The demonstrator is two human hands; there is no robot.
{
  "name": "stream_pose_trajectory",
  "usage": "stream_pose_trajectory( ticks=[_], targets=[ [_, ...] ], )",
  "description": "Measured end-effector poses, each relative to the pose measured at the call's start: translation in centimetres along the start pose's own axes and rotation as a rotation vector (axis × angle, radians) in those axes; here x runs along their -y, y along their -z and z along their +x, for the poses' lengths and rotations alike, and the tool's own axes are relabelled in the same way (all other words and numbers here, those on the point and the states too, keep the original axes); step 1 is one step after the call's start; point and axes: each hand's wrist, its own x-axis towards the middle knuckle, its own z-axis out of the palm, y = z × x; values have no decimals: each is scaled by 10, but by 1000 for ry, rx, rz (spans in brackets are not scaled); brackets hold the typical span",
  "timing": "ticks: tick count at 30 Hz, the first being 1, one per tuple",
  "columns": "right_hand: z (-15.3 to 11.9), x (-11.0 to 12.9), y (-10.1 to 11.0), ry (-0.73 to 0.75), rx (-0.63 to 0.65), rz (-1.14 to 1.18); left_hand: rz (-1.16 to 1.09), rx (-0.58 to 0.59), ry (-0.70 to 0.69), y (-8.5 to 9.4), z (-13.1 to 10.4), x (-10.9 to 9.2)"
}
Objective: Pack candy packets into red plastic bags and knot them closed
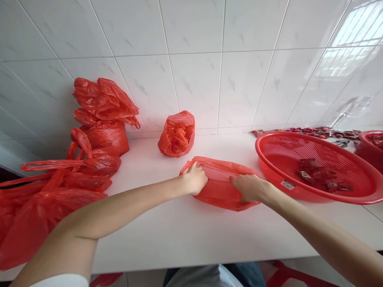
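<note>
A red plastic bag (pixel 218 189) lies on the white table in front of me, its mouth spread wide. My left hand (pixel 196 179) is closed on the bag's left edge, fingers curled over the film. At the other end, my right hand (pixel 248 187) grips the bag near its right edge, with some fingers hidden inside the opening. Just to the right of that hand stands a large red plastic basket (pixel 278 175) with perforated sides. Several small wrapped packets (pixel 317 173) lie in it.
Filled red bags (pixel 103 137) are piled at the left, some with knotted handles. A red bag holding crumpled red bags (pixel 176 137) stands near the tiled wall (pixel 194 87). More wrapped packets (pixel 317 132) lie behind the basket, and another red container (pixel 369 149) is at far right.
</note>
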Motion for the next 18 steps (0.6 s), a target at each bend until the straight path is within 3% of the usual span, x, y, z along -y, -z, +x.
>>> stream_pose_trajectory(
  ticks=[6,12,14,18],
  targets=[
    [-3,-7,-1,0,-11,19,-19,45,-16,-9,-1,9],
    [-13,-10,16,240,-147,10,-53,-21,-70,-2,1,1],
    [-9,-6,19,200,-178,-70,-66,-25,-76,3,4,-3],
    [9,-4,12,14,-115,-176,-68,1,-6,5,12,-3]
  ],
)
